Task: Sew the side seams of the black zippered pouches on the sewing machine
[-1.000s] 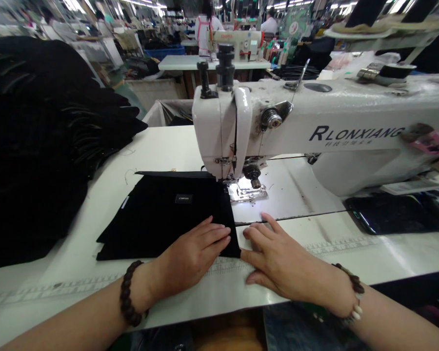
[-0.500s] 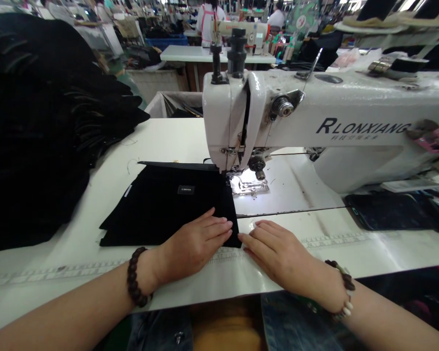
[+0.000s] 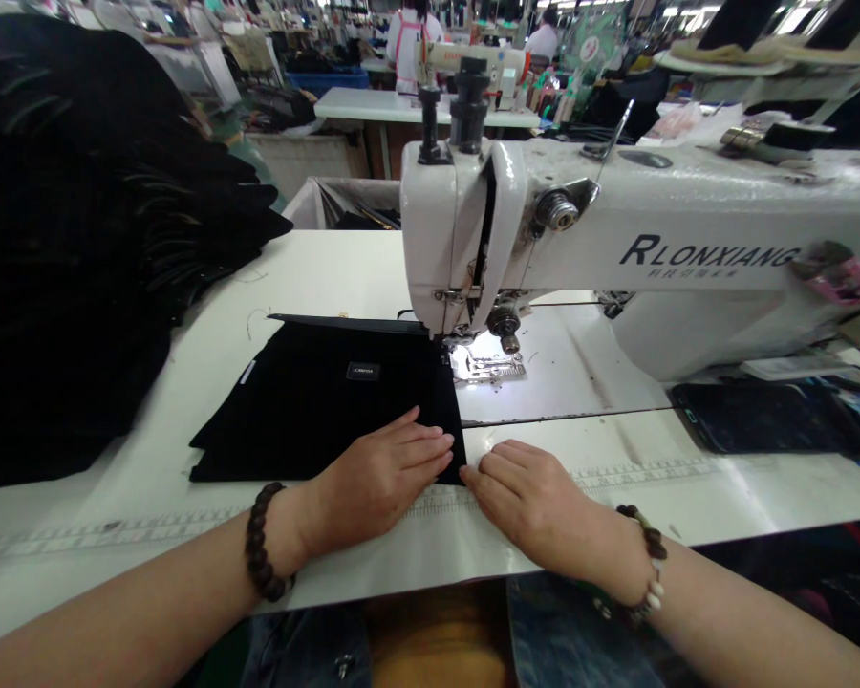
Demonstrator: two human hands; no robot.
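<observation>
A black fabric piece [image 3: 301,416] with a small label [image 3: 364,371] lies on the table left of the white sewing machine's head [image 3: 440,239]. Its right edge runs under the needle and presser foot area [image 3: 447,354]. My left hand [image 3: 376,478] rests flat on the lower right part of the fabric, fingers stretched toward its edge. At the near right corner, my right hand [image 3: 526,497] has its fingers curled and bent together, its fingertips pinching the fabric's edge. Part of that pinch is hidden behind the fingers.
A big heap of black pieces [image 3: 64,248] stands on the left. A phone [image 3: 766,418] lies at right under the machine arm. A ruler strip [image 3: 186,521] runs along the table's front. Behind stand a bin [image 3: 311,205] and another machine [image 3: 473,67]; a person [image 3: 408,43] is farther back.
My right hand's fingers have curled in more, and its wrist has shifted slightly left. The fabric's near left corner has moved slightly left. My left hand stays almost in place.
</observation>
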